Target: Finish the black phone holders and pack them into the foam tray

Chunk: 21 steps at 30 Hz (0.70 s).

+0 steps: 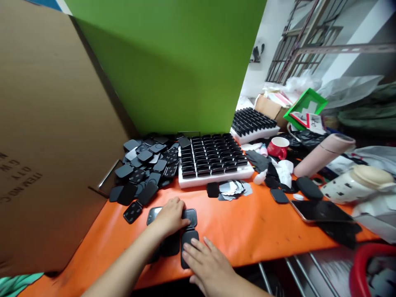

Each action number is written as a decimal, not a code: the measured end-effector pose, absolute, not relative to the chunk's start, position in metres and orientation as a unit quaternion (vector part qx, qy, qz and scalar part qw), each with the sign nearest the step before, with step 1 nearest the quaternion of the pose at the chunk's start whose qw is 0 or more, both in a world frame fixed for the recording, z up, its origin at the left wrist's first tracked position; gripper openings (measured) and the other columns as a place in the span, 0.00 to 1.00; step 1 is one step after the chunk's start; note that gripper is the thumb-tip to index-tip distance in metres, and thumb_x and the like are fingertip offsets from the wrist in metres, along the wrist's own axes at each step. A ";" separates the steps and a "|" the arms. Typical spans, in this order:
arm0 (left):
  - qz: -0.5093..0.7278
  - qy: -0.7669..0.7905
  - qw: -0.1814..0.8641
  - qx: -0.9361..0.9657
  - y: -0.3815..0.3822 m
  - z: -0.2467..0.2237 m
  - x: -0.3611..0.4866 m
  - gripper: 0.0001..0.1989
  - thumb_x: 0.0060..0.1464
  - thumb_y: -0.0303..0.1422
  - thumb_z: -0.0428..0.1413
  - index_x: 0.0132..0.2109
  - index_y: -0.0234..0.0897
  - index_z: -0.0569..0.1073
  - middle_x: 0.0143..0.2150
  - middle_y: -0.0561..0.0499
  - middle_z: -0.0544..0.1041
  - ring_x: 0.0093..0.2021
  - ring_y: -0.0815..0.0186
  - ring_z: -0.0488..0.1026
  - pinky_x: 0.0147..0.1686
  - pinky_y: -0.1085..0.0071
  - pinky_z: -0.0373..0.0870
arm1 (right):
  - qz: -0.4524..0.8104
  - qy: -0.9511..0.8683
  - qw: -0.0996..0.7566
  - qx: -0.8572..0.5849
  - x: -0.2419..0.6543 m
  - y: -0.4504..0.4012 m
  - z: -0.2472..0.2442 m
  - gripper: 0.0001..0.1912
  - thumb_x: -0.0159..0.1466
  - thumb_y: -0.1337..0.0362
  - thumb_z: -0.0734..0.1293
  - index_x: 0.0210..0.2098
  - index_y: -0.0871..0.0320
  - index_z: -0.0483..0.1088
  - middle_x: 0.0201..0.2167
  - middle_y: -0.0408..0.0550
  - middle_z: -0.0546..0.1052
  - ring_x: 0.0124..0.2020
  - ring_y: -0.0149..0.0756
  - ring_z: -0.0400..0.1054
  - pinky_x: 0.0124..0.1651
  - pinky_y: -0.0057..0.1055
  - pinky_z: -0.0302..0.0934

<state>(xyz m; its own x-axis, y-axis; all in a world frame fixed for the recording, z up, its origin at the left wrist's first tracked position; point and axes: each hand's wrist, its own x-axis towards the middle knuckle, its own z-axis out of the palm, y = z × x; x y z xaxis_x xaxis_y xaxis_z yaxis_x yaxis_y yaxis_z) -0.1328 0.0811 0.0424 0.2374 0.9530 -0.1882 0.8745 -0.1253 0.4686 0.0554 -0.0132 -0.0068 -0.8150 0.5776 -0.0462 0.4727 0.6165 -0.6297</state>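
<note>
An unfolded black hinged case lies on the orange tabletop, its upper panel [191, 215] joined by a small hinge to its lower panel [188, 237]. My left hand [169, 218] is on the upper panel, thumb pressed on its face and bent fingers at its left edge. With fingers stretched out, my right hand [208, 262] rests on the right side of the lower panel. Partly under my left hand and forearm lies another unfolded case, with a shiny, mirror-like panel [154, 213] and a dark lower panel [170, 245].
A heap of black cases [145, 159] lies at the back left, by a cardboard box [49, 123]. Behind my hands stands a white foam tray [216, 178] with rows of black pieces. Silver-grey cutouts [232, 189] lie before it. Rightward are a red mug [278, 147], pink bottle [321, 156] and phone [321, 210].
</note>
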 end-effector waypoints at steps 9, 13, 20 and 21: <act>0.170 0.562 0.458 0.667 0.082 0.035 -0.116 0.12 0.43 0.34 0.56 0.38 0.36 0.68 0.26 0.56 0.70 0.27 0.67 0.67 0.27 0.74 0.62 | 0.308 -0.839 0.187 -0.407 0.074 -0.020 -0.001 0.27 0.62 0.59 0.59 0.60 0.49 0.51 0.62 0.45 0.54 0.61 0.42 0.47 0.61 0.42 0.46; 0.219 0.512 0.550 0.622 0.066 0.042 -0.098 0.12 0.47 0.40 0.55 0.28 0.34 0.69 0.24 0.54 0.69 0.25 0.68 0.66 0.26 0.75 0.61 | 0.412 -0.662 0.296 -0.551 0.087 0.015 0.027 0.30 0.57 0.61 0.65 0.58 0.56 0.53 0.54 0.54 0.65 0.51 0.42 0.62 0.52 0.39 0.59; 0.310 0.471 0.629 0.535 0.018 0.042 -0.080 0.22 0.54 0.49 0.46 0.38 0.33 0.71 0.31 0.50 0.72 0.32 0.65 0.68 0.31 0.72 0.63 | 0.663 -0.525 0.282 -0.452 0.098 0.056 0.054 0.12 0.57 0.58 0.65 0.33 0.60 0.62 0.22 0.40 0.69 0.19 0.27 0.62 0.21 0.23 0.56; 0.315 0.446 0.667 0.506 0.010 0.039 -0.079 0.21 0.52 0.47 0.50 0.42 0.33 0.70 0.35 0.49 0.73 0.35 0.64 0.69 0.33 0.72 0.63 | 0.676 -0.512 0.282 -0.448 0.100 0.057 0.054 0.12 0.57 0.58 0.65 0.34 0.60 0.63 0.22 0.40 0.69 0.19 0.27 0.62 0.22 0.23 0.56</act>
